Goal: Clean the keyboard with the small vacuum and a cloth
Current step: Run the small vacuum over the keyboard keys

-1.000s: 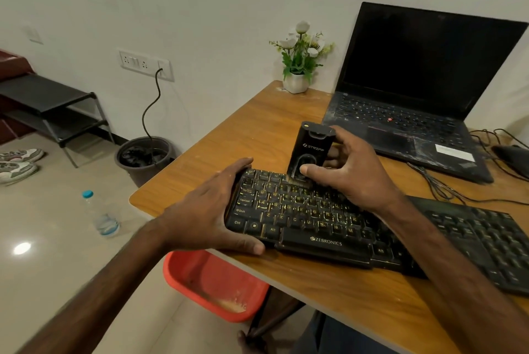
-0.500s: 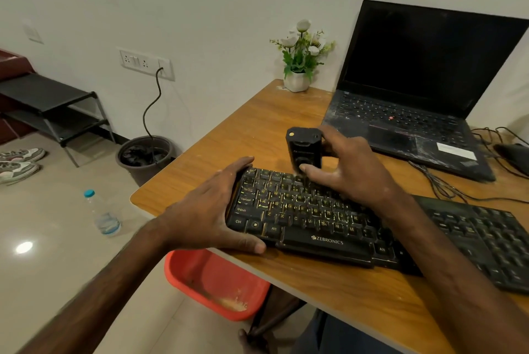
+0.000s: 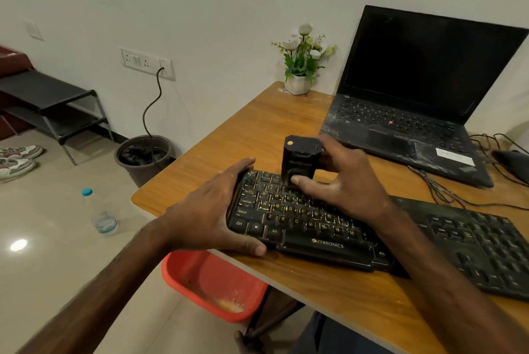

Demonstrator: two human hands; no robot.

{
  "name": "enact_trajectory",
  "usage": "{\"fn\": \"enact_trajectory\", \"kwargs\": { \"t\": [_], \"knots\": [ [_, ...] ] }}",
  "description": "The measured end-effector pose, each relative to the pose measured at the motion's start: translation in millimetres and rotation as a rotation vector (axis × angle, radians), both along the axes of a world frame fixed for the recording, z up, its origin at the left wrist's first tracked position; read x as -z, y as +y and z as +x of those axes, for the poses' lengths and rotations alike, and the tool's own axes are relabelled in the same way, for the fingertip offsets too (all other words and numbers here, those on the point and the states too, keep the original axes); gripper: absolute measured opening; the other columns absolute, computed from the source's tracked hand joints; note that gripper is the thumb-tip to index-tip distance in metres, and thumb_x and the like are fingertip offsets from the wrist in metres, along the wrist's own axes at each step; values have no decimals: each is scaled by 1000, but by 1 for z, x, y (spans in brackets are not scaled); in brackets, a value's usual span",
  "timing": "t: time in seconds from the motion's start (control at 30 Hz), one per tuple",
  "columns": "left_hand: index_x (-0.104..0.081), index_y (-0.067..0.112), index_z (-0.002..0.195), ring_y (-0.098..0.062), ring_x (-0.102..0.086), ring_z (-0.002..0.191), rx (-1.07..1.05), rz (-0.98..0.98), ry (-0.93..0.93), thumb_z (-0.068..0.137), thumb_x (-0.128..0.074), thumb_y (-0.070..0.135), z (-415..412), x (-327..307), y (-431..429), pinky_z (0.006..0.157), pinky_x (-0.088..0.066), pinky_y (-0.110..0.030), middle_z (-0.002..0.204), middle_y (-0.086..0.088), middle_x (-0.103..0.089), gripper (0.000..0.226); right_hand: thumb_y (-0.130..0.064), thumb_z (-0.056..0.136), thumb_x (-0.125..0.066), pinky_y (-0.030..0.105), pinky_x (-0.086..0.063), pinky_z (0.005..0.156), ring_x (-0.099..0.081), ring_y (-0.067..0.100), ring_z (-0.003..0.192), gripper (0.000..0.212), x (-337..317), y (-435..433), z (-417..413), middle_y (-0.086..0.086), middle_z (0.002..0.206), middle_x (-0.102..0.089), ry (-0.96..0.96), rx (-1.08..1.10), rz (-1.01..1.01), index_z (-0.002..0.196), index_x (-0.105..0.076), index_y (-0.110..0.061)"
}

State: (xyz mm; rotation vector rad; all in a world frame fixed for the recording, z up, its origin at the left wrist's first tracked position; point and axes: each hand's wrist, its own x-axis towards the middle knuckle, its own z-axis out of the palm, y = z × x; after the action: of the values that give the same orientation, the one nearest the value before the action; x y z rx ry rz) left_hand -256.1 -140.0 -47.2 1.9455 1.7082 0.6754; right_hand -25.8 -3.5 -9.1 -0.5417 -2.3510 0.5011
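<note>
A black Zebronics keyboard (image 3: 320, 242) with yellow-lit letters lies along the front of the wooden desk (image 3: 257, 124). My left hand (image 3: 211, 210) grips its left end, fingers over the far corner and thumb on the near edge. My right hand (image 3: 340, 182) holds a small black vacuum (image 3: 299, 160) upright, its lower end on the top-left key rows, thumb on its front. No cloth is in sight.
An open black laptop (image 3: 423, 90) stands at the back right, with cables (image 3: 446, 187) and a mouse (image 3: 512, 162) beside it. A small flower pot (image 3: 299, 79) is at the desk's far corner. Below sit a red tub (image 3: 211, 282), a bin (image 3: 143, 156) and a bottle (image 3: 100, 213).
The vacuum has tipped from leaning to upright and slid a little left along the top key rows. My left hand has stayed on the keyboard's end.
</note>
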Motion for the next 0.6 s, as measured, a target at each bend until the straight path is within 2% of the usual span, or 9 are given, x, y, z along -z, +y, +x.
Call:
{"fn": "enact_trajectory", "kwargs": {
  "t": [0.07, 0.13, 0.17, 0.2, 0.3, 0.37, 0.47, 0.5, 0.6],
  "knots": [
    [4, 46, 154, 5, -25, 140, 0, 3, 4, 51, -79, 82, -1, 1, 1, 117, -23, -22, 158, 18, -24, 137, -26, 82, -78, 31, -57, 89, -67, 14, 105, 59, 3, 0, -7, 5, 118, -68, -64, 7, 34, 132, -52, -12],
    [4, 46, 154, 6, -25, 140, 2, 5, 4, 51, -79, 81, -1, 1, 1, 117, -23, -22, 158, 18, -23, 137, -30, 84, -75, 42, -59, 78, -68, 23, 99, 58, 2, 5, -8, 10, 114, -69, -130, 80, 133, 133, -49, -14],
    [4, 46, 154, 5, -25, 141, 2, 3, 1, 51, -79, 82, -1, 1, 1, 118, -23, -23, 158, 18, -23, 137, -30, 84, -74, 44, -59, 76, -68, 25, 97, 58, 1, 7, -7, 11, 113, -69, -134, 109, 154, 133, -49, -14],
    [4, 47, 154, 4, -25, 141, 1, -1, -2, 50, -78, 83, -1, 1, 1, 119, -24, -25, 159, 18, -23, 137, -28, 83, -75, 42, -59, 80, -68, 23, 100, 58, 0, 7, -6, 10, 114, -69, -103, 115, 136, 132, -50, -13],
    [5, 47, 153, 3, -26, 140, -2, -10, -2, 48, -76, 85, -1, 0, 1, 118, -25, -26, 158, 17, -24, 138, -22, 81, -80, 24, -53, 93, -65, 9, 107, 58, -2, 1, -4, 3, 118, -67, 19, 16, -17, 131, -52, -11],
    [5, 47, 154, 6, -26, 139, -2, -3, 0, 49, -77, 84, 0, 1, 1, 117, -23, -22, 158, 18, -23, 138, -26, 81, -79, 30, -56, 91, -65, 9, 106, 58, 0, 0, -6, 3, 117, -68, -52, 7, 8, 131, -52, -13],
    [4, 46, 154, 7, -25, 139, 2, -4, -7, 49, -78, 81, 0, 0, 1, 116, -23, -20, 158, 20, -23, 138, -30, 83, -76, 42, -58, 83, -67, 20, 103, 59, -1, 8, -5, 9, 116, -69, -106, 126, 83, 134, -49, -14],
    [4, 46, 154, 7, -25, 139, 2, -4, -7, 49, -78, 82, 0, 0, 1, 117, -24, -22, 158, 19, -23, 138, -29, 83, -77, 41, -57, 85, -67, 19, 105, 59, -2, 9, -3, 7, 117, -69, -77, 143, 61, 133, -50, -14],
    [4, 47, 153, 6, -26, 139, 1, -5, -5, 48, -76, 85, 1, -1, 1, 119, -26, -26, 158, 19, -24, 137, -24, 81, -79, 25, -52, 95, -64, 7, 109, 59, -4, 2, -1, 1, 120, -67, 18, 48, -93, 132, -52, -14]
  ]
}}
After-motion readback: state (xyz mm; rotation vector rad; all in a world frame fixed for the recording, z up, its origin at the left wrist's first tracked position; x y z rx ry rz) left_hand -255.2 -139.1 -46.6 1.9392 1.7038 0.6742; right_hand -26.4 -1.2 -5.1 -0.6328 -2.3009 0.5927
